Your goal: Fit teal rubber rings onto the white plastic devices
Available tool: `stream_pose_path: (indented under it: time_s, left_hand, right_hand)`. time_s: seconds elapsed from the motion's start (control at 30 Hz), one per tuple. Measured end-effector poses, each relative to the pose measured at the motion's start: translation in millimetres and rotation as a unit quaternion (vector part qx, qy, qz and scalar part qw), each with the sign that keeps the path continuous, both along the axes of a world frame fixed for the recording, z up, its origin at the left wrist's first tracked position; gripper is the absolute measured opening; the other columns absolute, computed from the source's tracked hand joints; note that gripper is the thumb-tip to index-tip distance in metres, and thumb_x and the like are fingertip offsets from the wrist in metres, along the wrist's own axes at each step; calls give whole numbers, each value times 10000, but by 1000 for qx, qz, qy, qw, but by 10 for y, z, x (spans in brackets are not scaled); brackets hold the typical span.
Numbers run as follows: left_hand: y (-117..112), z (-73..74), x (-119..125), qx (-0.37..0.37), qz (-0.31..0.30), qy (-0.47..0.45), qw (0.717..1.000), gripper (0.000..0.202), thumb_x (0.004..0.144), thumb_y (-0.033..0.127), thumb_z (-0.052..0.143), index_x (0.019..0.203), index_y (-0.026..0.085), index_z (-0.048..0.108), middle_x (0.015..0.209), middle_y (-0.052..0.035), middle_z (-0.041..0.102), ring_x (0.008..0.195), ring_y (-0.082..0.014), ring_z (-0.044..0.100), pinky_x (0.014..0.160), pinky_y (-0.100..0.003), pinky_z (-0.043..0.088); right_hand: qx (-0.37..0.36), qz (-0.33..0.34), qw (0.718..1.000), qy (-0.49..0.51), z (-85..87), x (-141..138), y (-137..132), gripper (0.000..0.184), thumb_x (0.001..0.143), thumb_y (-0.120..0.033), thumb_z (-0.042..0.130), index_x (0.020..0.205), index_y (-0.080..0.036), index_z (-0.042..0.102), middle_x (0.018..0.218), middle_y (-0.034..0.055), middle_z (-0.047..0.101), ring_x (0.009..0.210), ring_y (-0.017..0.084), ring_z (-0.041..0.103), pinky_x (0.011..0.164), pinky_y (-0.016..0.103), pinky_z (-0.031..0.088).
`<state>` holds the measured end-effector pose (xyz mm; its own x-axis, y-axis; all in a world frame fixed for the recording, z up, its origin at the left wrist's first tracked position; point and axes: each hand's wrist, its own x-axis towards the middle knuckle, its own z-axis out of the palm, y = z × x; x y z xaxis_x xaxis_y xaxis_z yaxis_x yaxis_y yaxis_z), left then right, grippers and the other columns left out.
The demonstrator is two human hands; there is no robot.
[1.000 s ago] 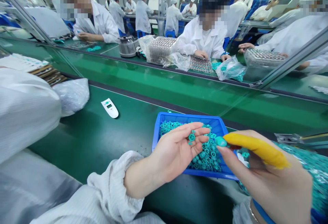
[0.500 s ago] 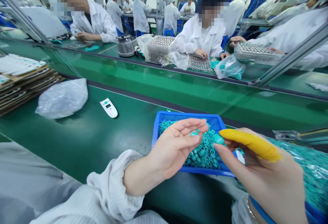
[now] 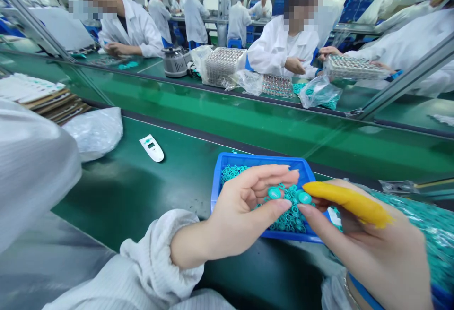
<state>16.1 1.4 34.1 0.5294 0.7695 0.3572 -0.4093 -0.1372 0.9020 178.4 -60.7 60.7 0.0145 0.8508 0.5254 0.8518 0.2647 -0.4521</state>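
Observation:
A blue tray (image 3: 227,162) full of small teal rings stands on the green table in front of me. My left hand (image 3: 244,206) hovers over it, fingers curled, pinching a small teal round part (image 3: 274,193) between thumb and fingers. My right hand (image 3: 365,241) is close beside it on the right, its forefinger in a yellow finger cot (image 3: 349,201). It pinches another teal round part (image 3: 304,198) between that finger and the thumb. The two parts sit almost side by side above the tray.
A white handheld device (image 3: 152,148) and a clear plastic bag (image 3: 95,132) lie to the left. Stacked flat boards (image 3: 53,102) lie at far left. A white-sleeved arm (image 3: 31,168) fills the left edge. Teal parts in a bag (image 3: 436,239) lie at right. Across the green conveyor (image 3: 248,121) people in white coats handle trays.
My left hand has closed its fingers round a teal part and shifted right toward my right hand. The white-sleeved arm has come back into view at left.

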Motion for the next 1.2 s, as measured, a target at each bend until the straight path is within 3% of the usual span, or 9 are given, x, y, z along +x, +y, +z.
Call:
stream_pose_path:
  time_s: [0.07,0.13,0.23,0.3,0.4,0.5,0.77,1.0,1.2]
  left_hand:
    - [141,-1,-83,143,-15,176,974,461,861,230,609,1308,282,508,1385,-51,531,1292,-212,469,1074,-360,387]
    - [348,-50,-165,271,-13,377,886,525,865,369,583,1365,266,461,1506,-81,349,1408,-301,250,1147,-522,178]
    - [685,-254,-201,286,73,592,750,630,897,451,466,1440,157,344,1530,-186,249,1413,-397,163,1090,-636,152]
    - [852,-433,-162,263,91,644,713,643,909,406,424,1437,55,318,1487,-268,297,1363,-439,273,1039,-628,271]
    - [982,-646,-59,269,78,633,722,574,917,297,365,1406,-2,352,1437,-290,375,1288,-422,410,1001,-545,376]
    - [1065,-741,35,287,72,605,739,541,913,243,326,1402,17,377,1447,-238,389,1303,-361,409,1066,-470,333]
    - [1457,-763,-99,309,19,534,787,509,867,251,296,1286,97,540,1360,-106,541,1256,-212,491,1095,-345,330]
    - [1520,-752,-196,303,14,519,799,493,871,310,336,1255,99,560,1341,-124,558,1249,-238,496,1098,-382,325]
    - [1496,-778,-172,271,21,504,820,468,861,306,363,1241,133,575,1327,-104,566,1241,-235,493,1101,-405,317]
  right_hand:
    - [-28,-12,998,-51,-42,112,41,130,880,-305,551,930,-214,629,766,7,665,612,147,633,586,249,511]
    - [-94,-48,989,-104,-146,333,47,244,906,-334,504,1014,-175,654,874,60,705,734,192,676,663,291,529]
    - [-181,-149,962,-139,-429,779,-87,313,936,-315,429,1080,-147,649,908,85,719,798,220,692,726,334,540]
    - [-191,-192,950,-152,-681,1023,-256,326,929,-259,392,1049,-105,653,863,115,713,776,239,698,714,365,554]
    - [-200,-189,946,-170,-1046,1179,-512,313,892,-237,416,1047,-93,647,1009,190,688,943,289,679,819,429,550]
    - [-209,-143,951,-177,-1234,1151,-691,347,892,-260,433,1145,-88,597,1243,234,578,1159,311,573,945,452,499]
    - [-228,-70,955,-176,-1112,956,-732,493,850,-318,594,1295,-136,482,1375,194,466,1280,318,442,1053,474,406]
    - [-250,-64,950,-179,-1081,894,-562,147,841,-158,563,929,-171,680,886,90,655,843,246,639,787,395,540]
    - [-222,-131,953,-157,-1029,1117,-768,235,894,-201,453,1006,-142,651,980,133,634,896,258,635,796,412,540]
